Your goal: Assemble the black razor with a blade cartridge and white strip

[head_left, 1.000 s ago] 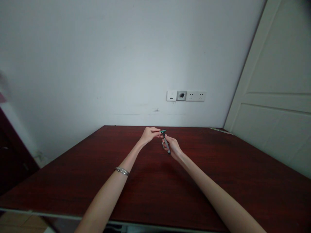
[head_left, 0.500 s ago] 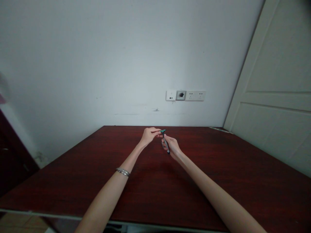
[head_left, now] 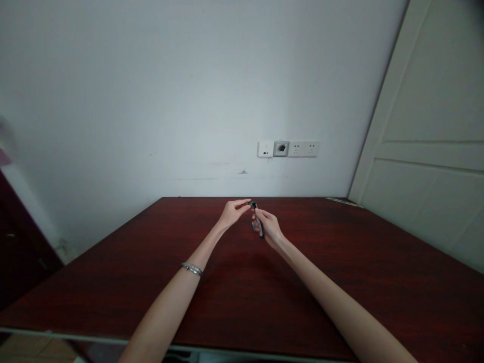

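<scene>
A razor (head_left: 260,230) with a grey and black handle is held up above the far middle of the table. My right hand (head_left: 270,226) is closed around its handle, thumb lying along the upper part. Against the right hand's curled fingers sits a small clear or silvery piece (head_left: 253,226), too small to make out. From the left, my left hand (head_left: 231,213) pinches the dark razor head (head_left: 252,204) at its left end between thumb and fingers. A silver bracelet circles the left wrist.
The dark red wooden table (head_left: 212,292) runs back to a pale wall (head_left: 212,101). Sockets and a switch plate (head_left: 288,148) are set in that wall. A white panelled door (head_left: 431,151) stands at the right, and a thin strip (head_left: 344,202) lies near the table's back right corner.
The razor head has turned: its green flat face showed before, and now it looks darker and narrower. Both hands have stayed nearly in place, the left fingers slightly more spread.
</scene>
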A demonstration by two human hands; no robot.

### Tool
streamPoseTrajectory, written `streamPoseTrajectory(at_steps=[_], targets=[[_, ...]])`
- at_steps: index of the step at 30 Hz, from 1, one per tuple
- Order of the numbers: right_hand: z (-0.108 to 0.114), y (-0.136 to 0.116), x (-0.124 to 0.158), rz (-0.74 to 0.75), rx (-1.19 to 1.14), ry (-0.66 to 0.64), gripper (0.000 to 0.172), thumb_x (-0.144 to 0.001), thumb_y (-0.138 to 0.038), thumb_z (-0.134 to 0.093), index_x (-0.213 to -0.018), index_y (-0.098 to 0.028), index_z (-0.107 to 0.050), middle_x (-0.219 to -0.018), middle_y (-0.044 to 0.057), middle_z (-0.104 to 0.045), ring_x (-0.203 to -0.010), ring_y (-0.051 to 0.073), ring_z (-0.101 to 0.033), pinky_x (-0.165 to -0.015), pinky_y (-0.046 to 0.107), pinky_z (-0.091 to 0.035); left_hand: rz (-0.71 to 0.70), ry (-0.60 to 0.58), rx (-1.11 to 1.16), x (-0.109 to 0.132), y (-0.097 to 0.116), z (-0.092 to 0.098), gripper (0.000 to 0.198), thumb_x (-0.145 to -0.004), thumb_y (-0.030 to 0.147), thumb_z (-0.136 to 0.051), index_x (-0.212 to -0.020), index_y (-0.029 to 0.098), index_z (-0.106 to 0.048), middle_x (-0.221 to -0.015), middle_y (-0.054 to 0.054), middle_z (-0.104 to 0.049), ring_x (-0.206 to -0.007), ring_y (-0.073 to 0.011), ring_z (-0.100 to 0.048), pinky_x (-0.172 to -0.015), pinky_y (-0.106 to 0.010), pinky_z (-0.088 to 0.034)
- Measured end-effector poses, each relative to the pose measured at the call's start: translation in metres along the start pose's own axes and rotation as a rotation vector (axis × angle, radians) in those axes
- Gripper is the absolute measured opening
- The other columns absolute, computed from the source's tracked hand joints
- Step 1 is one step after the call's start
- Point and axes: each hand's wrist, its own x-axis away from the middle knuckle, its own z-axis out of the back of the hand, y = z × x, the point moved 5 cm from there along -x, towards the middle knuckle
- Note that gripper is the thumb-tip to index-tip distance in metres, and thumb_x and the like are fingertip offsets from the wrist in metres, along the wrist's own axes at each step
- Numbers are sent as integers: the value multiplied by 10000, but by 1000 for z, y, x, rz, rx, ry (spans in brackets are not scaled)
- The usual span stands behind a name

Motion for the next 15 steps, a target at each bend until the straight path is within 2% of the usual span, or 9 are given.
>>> streamPoseTrajectory(at_steps=[5,9,15], targets=[[0,-3,1,65,38,16,320,-636,-445,-654,-784,-165,-606,-638,-20,-519,-463,56,-424,-358,176,-353,177,-30,358,0,-11,-3,415,-667,262,-679,-1050,112,-621,-986,-108,-662,-834,-195,-626,-821,-378,-467],[-1,-6,3,127,108,24,321,-658,-463,-629,-789,-174,-584,-634,-23,-516,-455,60,-433,-362,181,-359,217,-132,644,4,-6,-6,361,-685,222,-671,-1020,95,-628,-1041,-146,-635,-939,-225,-607,-907,-385,-408],[-15,-16,12,233,239,2,296,-693,-461,-594,-750,-184,-509,-615,-28,-510,-427,62,-426,-348,178,-340,247,-206,775,7,-3,-2,397,-654,232,-691,-1014,79,-624,-1101,-166,-602,-1010,-237,-573,-928,-342,-385]])
